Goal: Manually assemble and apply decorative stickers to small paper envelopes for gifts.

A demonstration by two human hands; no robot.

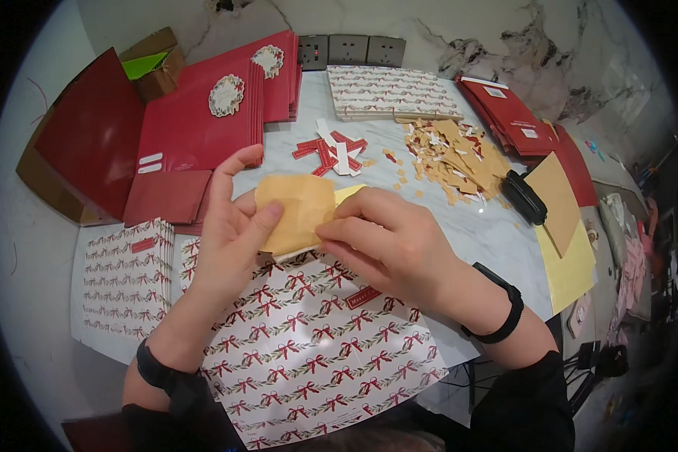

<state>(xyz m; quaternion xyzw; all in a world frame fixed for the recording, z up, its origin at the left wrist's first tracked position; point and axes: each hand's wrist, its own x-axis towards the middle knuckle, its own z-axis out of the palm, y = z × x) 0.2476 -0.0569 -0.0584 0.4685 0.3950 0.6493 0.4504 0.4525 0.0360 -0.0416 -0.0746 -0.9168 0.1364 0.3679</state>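
Observation:
Between my two hands is a small yellowish-tan paper piece (299, 212), raised above a patterned sheet. My left hand (234, 226) pinches its left side, thumb on the face and index finger raised. The fingertips of my right hand (384, 237) grip its lower right edge, where a thin white edge shows along the bottom. Below both hands lies a white sheet (322, 350) printed with garlands and red bows, overhanging the table's front. A red greeting label (364, 296) is on this sheet, close under my right hand. Yellow paper (347, 193) peeks out behind my right fingers.
Red and white label strips (333, 152) and a heap of tan paper scraps (457, 158) lie beyond my hands. Red folded bags (203, 113) and patterned ones (127, 277) stand left. At right are a black tool (524, 198), tan sheet (556, 203) and red packets (505, 116).

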